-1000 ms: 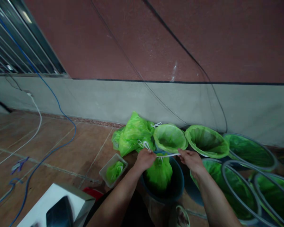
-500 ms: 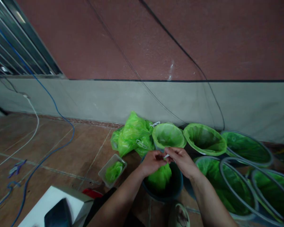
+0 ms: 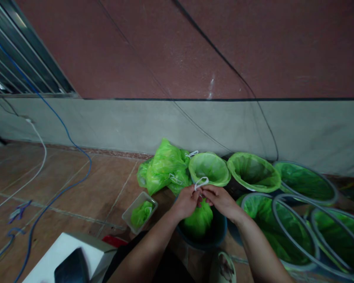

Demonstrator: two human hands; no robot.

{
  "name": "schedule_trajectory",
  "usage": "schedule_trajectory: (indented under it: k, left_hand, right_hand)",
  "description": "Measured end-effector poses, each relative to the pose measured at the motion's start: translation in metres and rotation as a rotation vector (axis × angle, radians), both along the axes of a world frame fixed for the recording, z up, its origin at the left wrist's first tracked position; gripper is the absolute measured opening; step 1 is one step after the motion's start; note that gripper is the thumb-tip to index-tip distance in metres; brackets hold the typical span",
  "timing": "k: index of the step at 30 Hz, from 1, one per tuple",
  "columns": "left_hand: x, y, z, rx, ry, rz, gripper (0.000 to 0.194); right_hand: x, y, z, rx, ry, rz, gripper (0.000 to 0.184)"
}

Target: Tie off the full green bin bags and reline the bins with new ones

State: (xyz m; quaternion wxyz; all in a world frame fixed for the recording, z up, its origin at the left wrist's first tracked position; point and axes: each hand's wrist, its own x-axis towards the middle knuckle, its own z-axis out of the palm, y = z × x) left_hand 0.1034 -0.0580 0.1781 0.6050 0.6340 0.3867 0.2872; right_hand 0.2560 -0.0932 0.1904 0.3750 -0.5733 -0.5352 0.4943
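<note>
A green drawstring garbage bag [image 3: 198, 223] sits gathered at its neck inside a dark blue bin [image 3: 222, 234] in front of me. My left hand [image 3: 186, 202] pinches the white drawstring [image 3: 201, 181] at the bag's neck, fingers closed. Close against it, fingertips nearly touching, my right hand [image 3: 221, 199] is closed on the same drawstring. A loop of the string stands up above both hands. The exact grip of the fingertips is partly hidden.
Tied green bags [image 3: 165, 165] lie by the wall. Bins lined with green bags, including a near one [image 3: 255, 182], stand to the right, with loose grey rings [image 3: 275, 212]. A plastic tub [image 3: 126, 216], a white box [image 3: 67, 245] and a blue cable [image 3: 90, 165] are left.
A white drawstring loop now rises above my hands. My left hand has shifted slightly, and the fingers of both hands have closed in at the bag's neck.
</note>
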Motion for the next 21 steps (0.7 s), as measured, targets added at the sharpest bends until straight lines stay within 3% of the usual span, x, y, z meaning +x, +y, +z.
schedule_trajectory:
  k: [5,8,15,21]
  left_hand:
    - [0.001,-0.001,-0.002,-0.286,-0.107,0.149,0.008]
    - [-0.003,0.002,-0.004,-0.349,-0.16,0.207,0.011]
    - [-0.007,0.007,-0.008,-0.119,-0.042,0.218,0.009]
    - [-0.009,0.002,0.0,0.249,0.177,0.143,0.02]
  right_hand:
    - [0.002,0.0,0.003,0.001,-0.122,-0.083,0.02]
    - [0.0,-0.002,0.005,-0.039,-0.087,-0.107,0.017]
    - [0.003,-0.004,-0.002,-0.123,-0.05,-0.022,0.014]
    - [0.002,0.001,-0.004,-0.014,-0.124,-0.088,0.021]
